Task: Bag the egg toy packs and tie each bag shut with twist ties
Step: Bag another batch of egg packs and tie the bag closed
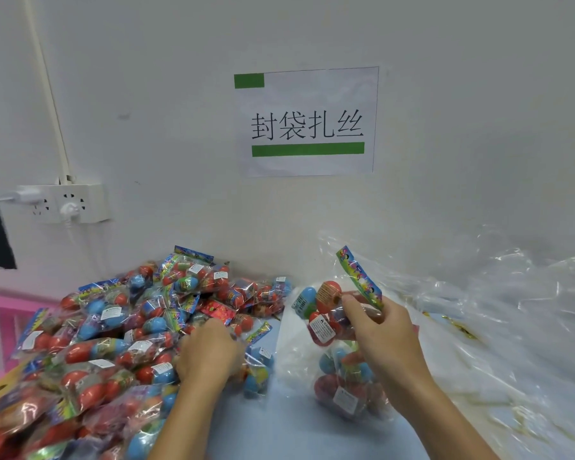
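Note:
A big heap of egg toy packs point(113, 333), red and blue eggs in clear wrap with colourful header cards, covers the table's left side. My left hand point(210, 353) lies on the heap's right edge, fingers curled down over a pack there. My right hand point(382, 330) pinches one egg toy pack point(326, 300) by its header card, holding it at the mouth of a clear bag point(342, 386). That bag stands on the light blue table point(289, 426) and holds several packs.
A pile of loose clear plastic bags point(512, 320) fills the right side. Gold twist ties point(458, 327) lie under the plastic. On the white wall hang a paper sign point(307, 122) and a power strip point(67, 202). A pink object point(0, 313) sits far left.

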`<state>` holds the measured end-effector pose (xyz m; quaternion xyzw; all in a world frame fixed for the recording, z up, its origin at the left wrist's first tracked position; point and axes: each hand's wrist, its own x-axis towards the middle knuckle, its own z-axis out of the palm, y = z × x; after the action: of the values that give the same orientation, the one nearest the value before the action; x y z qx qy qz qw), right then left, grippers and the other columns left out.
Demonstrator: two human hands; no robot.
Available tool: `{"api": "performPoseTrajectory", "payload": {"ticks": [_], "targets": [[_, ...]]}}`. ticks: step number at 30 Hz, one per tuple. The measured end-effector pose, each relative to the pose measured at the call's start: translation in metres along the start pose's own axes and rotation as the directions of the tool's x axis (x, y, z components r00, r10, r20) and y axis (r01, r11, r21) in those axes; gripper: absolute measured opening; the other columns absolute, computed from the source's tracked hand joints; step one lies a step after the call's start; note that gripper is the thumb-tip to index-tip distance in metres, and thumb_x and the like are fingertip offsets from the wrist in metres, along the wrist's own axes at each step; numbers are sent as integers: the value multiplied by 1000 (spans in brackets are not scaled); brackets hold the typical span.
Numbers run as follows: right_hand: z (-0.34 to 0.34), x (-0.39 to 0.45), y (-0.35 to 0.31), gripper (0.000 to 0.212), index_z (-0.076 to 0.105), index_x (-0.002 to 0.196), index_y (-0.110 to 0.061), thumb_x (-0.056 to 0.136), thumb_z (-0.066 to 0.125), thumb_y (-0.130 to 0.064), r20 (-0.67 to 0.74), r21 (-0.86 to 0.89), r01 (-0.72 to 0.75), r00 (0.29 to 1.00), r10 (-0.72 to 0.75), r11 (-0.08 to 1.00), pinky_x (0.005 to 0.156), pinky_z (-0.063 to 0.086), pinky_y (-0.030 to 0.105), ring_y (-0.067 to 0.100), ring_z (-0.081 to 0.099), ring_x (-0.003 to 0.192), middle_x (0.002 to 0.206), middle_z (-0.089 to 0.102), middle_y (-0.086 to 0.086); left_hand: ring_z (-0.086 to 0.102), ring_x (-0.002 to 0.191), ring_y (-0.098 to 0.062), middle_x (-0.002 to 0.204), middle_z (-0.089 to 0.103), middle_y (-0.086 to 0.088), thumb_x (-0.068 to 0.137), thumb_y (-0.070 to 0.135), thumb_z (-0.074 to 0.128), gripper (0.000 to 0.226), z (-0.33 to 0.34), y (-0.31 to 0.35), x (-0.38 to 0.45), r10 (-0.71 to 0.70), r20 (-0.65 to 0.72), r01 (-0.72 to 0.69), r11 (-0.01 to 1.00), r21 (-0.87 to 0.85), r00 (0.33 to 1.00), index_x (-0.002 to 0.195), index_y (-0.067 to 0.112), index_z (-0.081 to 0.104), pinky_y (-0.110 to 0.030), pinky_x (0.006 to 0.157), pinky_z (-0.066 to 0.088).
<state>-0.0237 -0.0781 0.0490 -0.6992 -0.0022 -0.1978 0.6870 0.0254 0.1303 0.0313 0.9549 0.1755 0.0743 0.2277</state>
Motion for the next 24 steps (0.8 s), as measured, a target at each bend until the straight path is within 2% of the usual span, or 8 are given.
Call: {"api": "performPoseTrajectory", "payload": {"ticks": [3, 8, 10, 13, 17, 20, 22, 24], "targets": [[-3, 1, -3, 11, 69, 80, -15, 90, 68, -18, -25, 32, 15, 1000, -15, 999, 44, 55, 29, 23, 74, 75, 73, 75, 0, 54, 69, -23, 83, 68, -14, 94, 23, 61, 25, -14, 10, 1, 53, 24, -42, 940, -339, 998, 81, 1, 63, -34, 69, 51], [-5, 4, -2, 20, 64, 83, -1, 86, 73, -18, -103, 60, -19, 994, 25, 998, 48, 59, 34, 38, 71, 86, 84, 70, 21, 59, 50, -6, 68, 67, -12, 92, 13, 63, 20, -39, 41, -22, 158, -237, -275, 731, -625, 959, 74, 3, 61, -28, 51, 53], [-3, 3, -2, 17, 61, 85, -1, 86, 71, -16, -108, 49, -45, 993, 50, 998, 48, 59, 34, 36, 71, 85, 84, 70, 20, 62, 55, -4, 75, 64, -8, 91, 13, 64, 21, -40, 55, -36, 222, -318, -380, 688, -618, 922, 71, 11, 58, -16, 45, 45], [0, -1, -1, 12, 57, 93, -7, 89, 63, -17, -71, -61, -70, 995, 65, 996, 52, 62, 44, 23, 73, 69, 82, 69, 14, 56, 80, -10, 90, 53, 1, 91, 17, 64, 21, -27, 74, -61, 368, -437, -560, 667, -492, 821, 72, 19, 56, -12, 68, 44], [5, -3, 4, 10, 55, 104, -25, 98, 58, -33, 46, -189, -12, 999, 21, 982, 67, 61, 44, 17, 72, 75, 86, 72, 2, 50, 83, -5, 90, 50, 7, 93, 18, 64, 22, -4, 88, -85, 514, -488, -708, 540, -454, 705, 76, 25, 52, -10, 72, 37], [6, -4, -1, 25, 66, 104, -22, 103, 48, -39, 216, 65, -143, 968, 126, 988, 53, 55, 30, 12, 74, 77, 94, 76, 2, 51, 85, -4, 89, 52, 9, 94, 18, 65, 23, -1, 89, -83, 495, -525, -721, 492, -488, 693, 76, 28, 53, -8, 72, 39], [6, -5, -5, 39, 74, 99, -28, 102, 43, -52, 318, 193, -232, 934, 163, 953, 56, 55, 30, 13, 74, 77, 94, 78, 0, 54, 84, -5, 88, 54, 9, 94, 20, 65, 21, -3, 88, -81, 481, -539, -722, 460, -517, 692, 76, 27, 58, -11, 70, 41], [6, -5, -6, 44, 75, 100, -35, 97, 43, -65, 359, 214, -249, 919, 161, 945, 64, 56, 34, 15, 75, 82, 96, 78, -1, 58, 83, -8, 87, 58, 8, 99, 22, 58, 22, -3, 88, -81, 493, -529, -721, 419, -552, 691, 78, 21, 65, -15, 70, 44]]}}
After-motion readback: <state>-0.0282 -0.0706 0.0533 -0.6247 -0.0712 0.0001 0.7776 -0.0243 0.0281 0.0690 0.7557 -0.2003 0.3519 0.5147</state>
